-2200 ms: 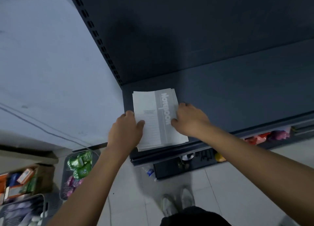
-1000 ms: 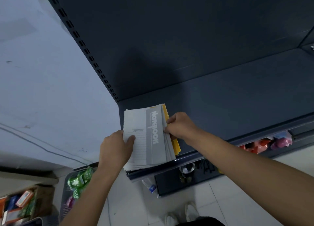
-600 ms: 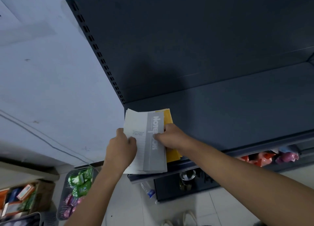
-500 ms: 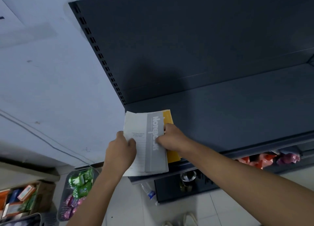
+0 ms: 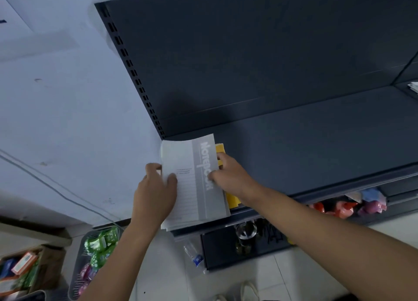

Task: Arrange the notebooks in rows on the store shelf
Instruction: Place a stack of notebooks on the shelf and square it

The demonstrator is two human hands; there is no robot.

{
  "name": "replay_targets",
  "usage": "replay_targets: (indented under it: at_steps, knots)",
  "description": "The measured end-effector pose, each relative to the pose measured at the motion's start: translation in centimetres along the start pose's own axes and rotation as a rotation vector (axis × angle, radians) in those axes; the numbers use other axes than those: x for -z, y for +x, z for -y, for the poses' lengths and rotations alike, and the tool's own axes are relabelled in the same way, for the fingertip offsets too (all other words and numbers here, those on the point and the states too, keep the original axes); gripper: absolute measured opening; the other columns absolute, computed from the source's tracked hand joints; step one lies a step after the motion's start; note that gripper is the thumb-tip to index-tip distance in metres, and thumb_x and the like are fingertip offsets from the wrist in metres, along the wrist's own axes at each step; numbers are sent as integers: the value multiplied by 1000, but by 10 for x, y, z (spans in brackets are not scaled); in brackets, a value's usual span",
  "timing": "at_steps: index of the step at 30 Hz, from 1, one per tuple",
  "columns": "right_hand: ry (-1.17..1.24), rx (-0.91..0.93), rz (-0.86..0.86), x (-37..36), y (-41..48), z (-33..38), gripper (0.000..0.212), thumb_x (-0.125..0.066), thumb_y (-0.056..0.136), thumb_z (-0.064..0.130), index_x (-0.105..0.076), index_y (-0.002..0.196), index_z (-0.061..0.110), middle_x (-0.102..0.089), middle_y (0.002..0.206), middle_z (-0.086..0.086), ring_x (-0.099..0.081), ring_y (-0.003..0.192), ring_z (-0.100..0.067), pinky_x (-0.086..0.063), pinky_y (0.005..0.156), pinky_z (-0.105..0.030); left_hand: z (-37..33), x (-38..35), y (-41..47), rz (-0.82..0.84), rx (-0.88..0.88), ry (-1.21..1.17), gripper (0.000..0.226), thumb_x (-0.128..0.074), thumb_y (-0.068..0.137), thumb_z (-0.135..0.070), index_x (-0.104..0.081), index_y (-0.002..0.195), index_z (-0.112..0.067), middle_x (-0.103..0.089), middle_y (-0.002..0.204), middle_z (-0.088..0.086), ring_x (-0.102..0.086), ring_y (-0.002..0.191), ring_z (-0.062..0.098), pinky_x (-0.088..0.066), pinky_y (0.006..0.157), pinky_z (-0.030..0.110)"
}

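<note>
Both hands clasp the grey notebook stack (image 5: 196, 183) at shelf's (image 5: 316, 142) corner: left hand (image 5: 156, 192) thumb-over, right hand (image 5: 228, 178) pinching.

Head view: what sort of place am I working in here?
Most likely a small retail shop. A dark metal display shelf with a slotted upright holds a stack of notebooks, and a basket of wrapped goods sits on the tiled floor.

Head camera looks steeply down, close over shelf (image 5: 316, 142).
</note>
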State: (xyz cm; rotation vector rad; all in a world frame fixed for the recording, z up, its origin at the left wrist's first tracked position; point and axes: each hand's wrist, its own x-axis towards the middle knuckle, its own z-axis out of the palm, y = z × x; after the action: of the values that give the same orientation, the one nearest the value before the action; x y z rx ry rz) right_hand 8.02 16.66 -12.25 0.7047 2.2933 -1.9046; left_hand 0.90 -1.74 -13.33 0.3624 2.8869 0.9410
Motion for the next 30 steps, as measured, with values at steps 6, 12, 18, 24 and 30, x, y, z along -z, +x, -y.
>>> replay_targets:
  at_steps: [6, 12, 18, 24, 30]
  knots:
    - [-327, -46, -161, 21, -7, -8, 25, -55, 91, 20, -57, 115, 15, -65, 107, -2, -64, 95, -20, -57, 82, -37, -28, -11, 1, 35, -202, 23, 45, -50, 98, -28, -39, 140, -16, -64, 113, 8, -48, 85, 18, -38, 74, 33]
    - [-526, -104, -356, 67, -35, -28, 31, -63, 91, 36, -49, 110, 17, -59, 103, -2, -59, 89, -22, -49, 68, -31, -68, -46, -3, 149, -335, -5, 44, -50, 98, -34, -41, 139, -20, -61, 104, 0, -49, 82, 16, -41, 73, 32]
    - [-711, -105, -557, 123, -70, -44, 31, -56, 92, 31, -44, 114, 12, -49, 93, -4, -48, 81, -25, -38, 66, -31, -130, -81, -10, 269, -493, 34, 43, -50, 98, -36, -43, 137, -17, -67, 109, 6, -62, 91, 25, -53, 77, 41]
    - [-702, -112, -689, 191, -108, -68, 39, -52, 91, 26, -37, 123, 10, -56, 95, -9, -56, 81, -32, -41, 67, -36, -213, -120, -26, 363, -628, 115, 38, -48, 97, -40, -45, 129, -20, -63, 108, 7, -58, 91, 28, -47, 72, 38]
    - [-645, -170, -780, 292, -143, -106, 26, -54, 90, 27, -37, 103, 12, -59, 106, -15, -59, 97, -39, -37, 71, -37, -311, -180, -61, 414, -716, 178, 33, -45, 99, -39, -45, 126, -21, -61, 104, 3, -58, 86, 22, -47, 69, 36]
